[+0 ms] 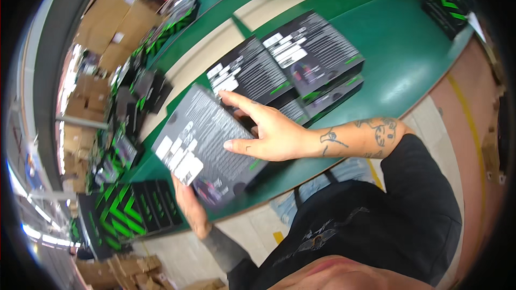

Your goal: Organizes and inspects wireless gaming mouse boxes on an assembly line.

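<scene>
A dark grey retail box [207, 139] with white labels, fine print and green accents is tilted between my two hands above the green table. My right hand [271, 131] grips its right side, the thumb lying on the printed face and the fingers over the far edge. Under the near left corner is my left hand [188, 201]; most of its fingers are hidden behind the box. Just beyond, similar boxes are stacked on the table: one upper box [312, 48] at the right, another upper box [250, 70] beside it.
The green tabletop [398, 75] curves away to the right. A black carton with green chevrons [129, 209] stands at the near left, another black-and-green carton [443, 8] at the far right. Several brown cardboard boxes [107, 21] and black-green packages line the left side.
</scene>
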Demonstrator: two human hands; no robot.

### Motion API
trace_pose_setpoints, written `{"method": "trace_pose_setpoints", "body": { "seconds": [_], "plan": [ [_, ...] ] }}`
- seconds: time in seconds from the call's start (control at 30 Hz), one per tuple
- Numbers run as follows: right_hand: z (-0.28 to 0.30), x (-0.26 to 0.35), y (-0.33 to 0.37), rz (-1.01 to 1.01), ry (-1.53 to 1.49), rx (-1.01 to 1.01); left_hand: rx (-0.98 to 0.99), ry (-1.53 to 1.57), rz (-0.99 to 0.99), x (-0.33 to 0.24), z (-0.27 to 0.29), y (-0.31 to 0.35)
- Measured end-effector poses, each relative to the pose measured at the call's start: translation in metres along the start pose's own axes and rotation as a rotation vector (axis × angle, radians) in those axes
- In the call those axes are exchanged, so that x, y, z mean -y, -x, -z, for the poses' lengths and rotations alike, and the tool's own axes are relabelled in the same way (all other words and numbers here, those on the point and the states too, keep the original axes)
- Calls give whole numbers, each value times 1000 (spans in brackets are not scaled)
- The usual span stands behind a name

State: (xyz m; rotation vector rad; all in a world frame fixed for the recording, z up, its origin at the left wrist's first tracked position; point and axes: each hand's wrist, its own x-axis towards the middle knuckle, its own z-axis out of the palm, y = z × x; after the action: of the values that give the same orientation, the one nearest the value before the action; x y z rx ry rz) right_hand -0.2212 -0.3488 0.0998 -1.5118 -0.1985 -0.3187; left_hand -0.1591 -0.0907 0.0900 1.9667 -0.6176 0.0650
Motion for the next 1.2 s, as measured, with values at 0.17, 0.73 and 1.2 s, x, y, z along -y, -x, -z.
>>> {"method": "trace_pose_setpoints", "body": {
  "seconds": [0.17,0.73,1.2],
  "plan": [
    [79,38,28,-163,-430,-68,313,-225,-295,-40,-16,7],
    [317,41,69,-261,1333,-782,49,322,241,8,-11,-26],
    [159,-37,-118,44,1180,234,50,319,285,33,-3,-48]
  ]
}}
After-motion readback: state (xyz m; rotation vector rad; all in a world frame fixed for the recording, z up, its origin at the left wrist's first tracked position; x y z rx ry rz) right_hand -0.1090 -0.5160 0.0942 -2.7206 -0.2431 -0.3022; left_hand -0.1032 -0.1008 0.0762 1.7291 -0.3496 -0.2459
